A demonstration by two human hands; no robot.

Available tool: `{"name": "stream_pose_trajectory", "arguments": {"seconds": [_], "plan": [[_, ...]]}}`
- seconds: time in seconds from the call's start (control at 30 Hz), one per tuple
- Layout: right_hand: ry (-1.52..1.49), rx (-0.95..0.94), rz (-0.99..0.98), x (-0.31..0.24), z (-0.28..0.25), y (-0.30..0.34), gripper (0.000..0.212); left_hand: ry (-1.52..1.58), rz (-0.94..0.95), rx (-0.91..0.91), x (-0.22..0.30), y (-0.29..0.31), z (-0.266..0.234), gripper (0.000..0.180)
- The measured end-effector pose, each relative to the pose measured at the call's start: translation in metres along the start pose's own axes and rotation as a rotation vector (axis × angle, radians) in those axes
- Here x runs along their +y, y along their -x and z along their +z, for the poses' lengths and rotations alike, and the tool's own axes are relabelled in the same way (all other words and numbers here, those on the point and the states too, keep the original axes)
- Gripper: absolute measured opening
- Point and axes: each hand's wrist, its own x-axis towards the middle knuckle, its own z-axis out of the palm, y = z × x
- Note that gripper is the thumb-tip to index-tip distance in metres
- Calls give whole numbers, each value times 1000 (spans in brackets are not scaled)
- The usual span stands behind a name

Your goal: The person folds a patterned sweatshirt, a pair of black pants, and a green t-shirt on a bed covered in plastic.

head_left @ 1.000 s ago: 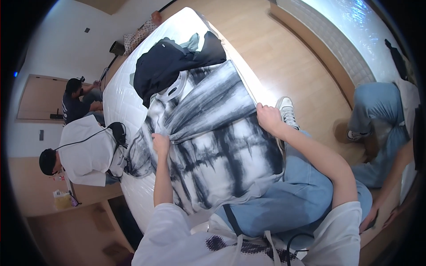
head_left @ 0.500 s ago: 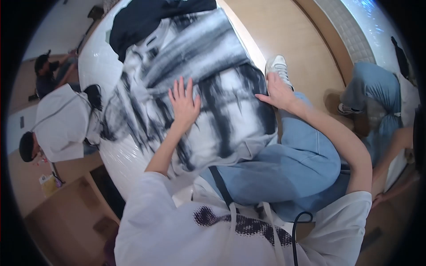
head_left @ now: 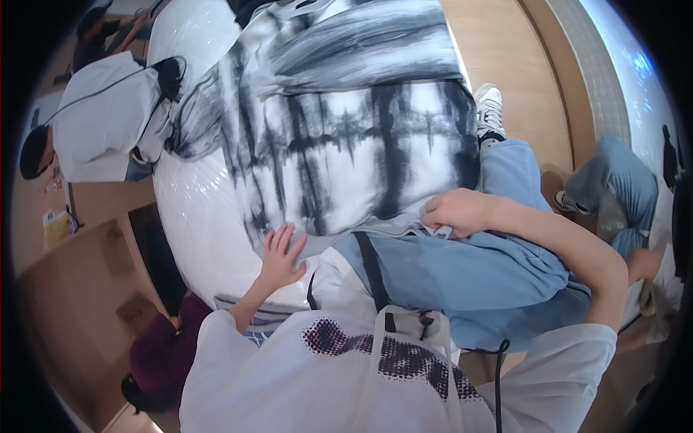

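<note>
Brightly lit around the gripping right hand (head_left: 465, 211). Glares bluish off plastic wrap (head_left: 635, 68) far right of it. Bends and blackens at edges farthest from it.

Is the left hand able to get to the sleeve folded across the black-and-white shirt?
Probably yes: the left hand is open at the lower edge of the shirt, and only the shirt's own front seems to lie between it and the sleeve.

Black-and-white tie-dyed garment (head_left: 354, 159) lies spread on a plastic-wrapped mattress (head_left: 193, 209), one sleeve (head_left: 368, 50) across its upper part. Left hand (head_left: 283, 261) at the near-left edge, fingers spread. Right hand (head_left: 460, 212) pinches the grey hem (head_left: 386, 225) beside a blue-jeaned leg (head_left: 455, 278). Co-worker in white top (head_left: 105, 123) at left.
</note>
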Motion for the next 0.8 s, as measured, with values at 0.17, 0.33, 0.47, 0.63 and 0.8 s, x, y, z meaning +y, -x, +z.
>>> {"name": "stream_pose_trajectory", "arguments": {"seconds": [0.17, 0.33, 0.47, 0.63, 0.8], "plan": [[-215, 172, 16, -14, -30, 6, 21, -159, -67, 164, 4, 24, 17, 62], [-442, 166, 160, -33, -45, 17, 16, -107, -131, 232, 7, 26, 14, 55], [-501, 61, 133, -26, -37, 24, 17, -86, -309, 384, -30, 41, 3, 44], [-536, 71, 133, -28, -52, 29, 14, 265, -509, 304, -53, 47, -64, 33], [-534, -137, 29, -15, -53, 27, 11, 556, -580, -207, -63, 41, -100, 36]]}}
